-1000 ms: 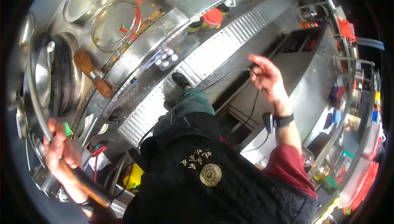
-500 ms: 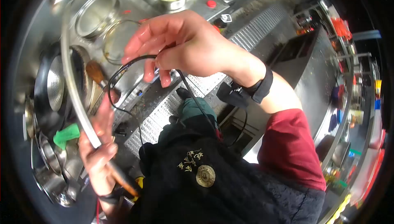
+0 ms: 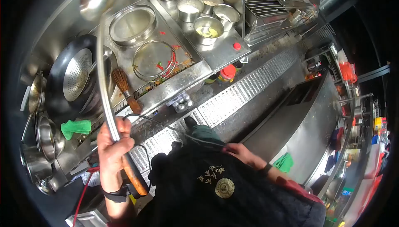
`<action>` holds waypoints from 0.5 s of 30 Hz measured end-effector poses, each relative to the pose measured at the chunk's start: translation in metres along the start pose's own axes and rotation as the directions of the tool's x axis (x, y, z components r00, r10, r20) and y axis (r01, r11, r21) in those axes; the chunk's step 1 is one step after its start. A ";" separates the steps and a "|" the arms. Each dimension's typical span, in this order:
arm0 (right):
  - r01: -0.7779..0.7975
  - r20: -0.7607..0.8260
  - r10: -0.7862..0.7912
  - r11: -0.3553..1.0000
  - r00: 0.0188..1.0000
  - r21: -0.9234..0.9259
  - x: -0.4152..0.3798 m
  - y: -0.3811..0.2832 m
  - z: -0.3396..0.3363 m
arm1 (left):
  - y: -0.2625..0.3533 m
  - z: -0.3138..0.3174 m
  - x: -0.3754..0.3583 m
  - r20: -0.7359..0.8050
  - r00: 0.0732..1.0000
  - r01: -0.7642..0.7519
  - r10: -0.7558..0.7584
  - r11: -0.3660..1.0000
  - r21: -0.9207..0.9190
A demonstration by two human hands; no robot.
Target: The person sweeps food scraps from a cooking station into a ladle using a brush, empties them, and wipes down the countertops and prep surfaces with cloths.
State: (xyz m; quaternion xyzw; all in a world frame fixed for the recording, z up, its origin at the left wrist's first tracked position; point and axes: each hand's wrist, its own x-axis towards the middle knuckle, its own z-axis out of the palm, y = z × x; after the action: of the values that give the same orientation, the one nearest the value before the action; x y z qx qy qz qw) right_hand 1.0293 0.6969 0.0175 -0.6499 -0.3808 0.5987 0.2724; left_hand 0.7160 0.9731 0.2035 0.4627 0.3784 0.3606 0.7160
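My left hand [image 3: 111, 146] is wrapped round the long handle of a ladle [image 3: 104, 73]. Its metal bowl points up and away from me, and its wooden grip end [image 3: 136, 177] sticks out below my fist. A thin black cable [image 3: 166, 126] runs from beside my left hand across to the front of my dark apron [image 3: 183, 185]. Close to the cable's far end, my right hand [image 3: 243, 154] is at the apron's edge with its fingers drawn together; what they hold, if anything, is hidden.
A wok [image 3: 54, 77] with a perforated strainer [image 3: 77, 75] stands left, beside a wooden-handled brush [image 3: 124, 87]. Several metal pots, one with yellow liquid [image 3: 208, 31], stand ahead. A green cloth [image 3: 75, 128] lies left. A steel counter [image 3: 299, 131] runs along the right.
My right hand has dropped from in front of the camera to the apron, away from the raised cable. The ladle stays in my left hand, now more firmly closed. The view has shifted.
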 end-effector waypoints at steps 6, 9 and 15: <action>-0.094 -0.165 0.223 0.823 0.961 0.560 -0.051 0.138 0.052 | -0.006 -0.029 0.002 -0.131 0.983 -0.143 0.129 0.984 -0.105; -0.230 -0.137 0.432 0.692 0.891 0.684 -0.061 0.108 0.057 | 0.000 -0.024 0.000 -0.148 0.984 -0.117 0.097 0.985 -0.131; -0.220 -0.200 0.425 0.751 0.883 0.622 -0.054 0.071 0.042 | 0.010 -0.021 -0.012 -0.146 0.988 -0.052 0.042 0.996 -0.067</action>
State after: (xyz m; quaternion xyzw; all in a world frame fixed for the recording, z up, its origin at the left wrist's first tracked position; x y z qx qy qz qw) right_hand 1.0007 0.6084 -0.0147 -0.6816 -0.0079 0.6071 0.4085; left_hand 0.6903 0.9739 0.2094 0.4186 0.4052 0.4229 0.6941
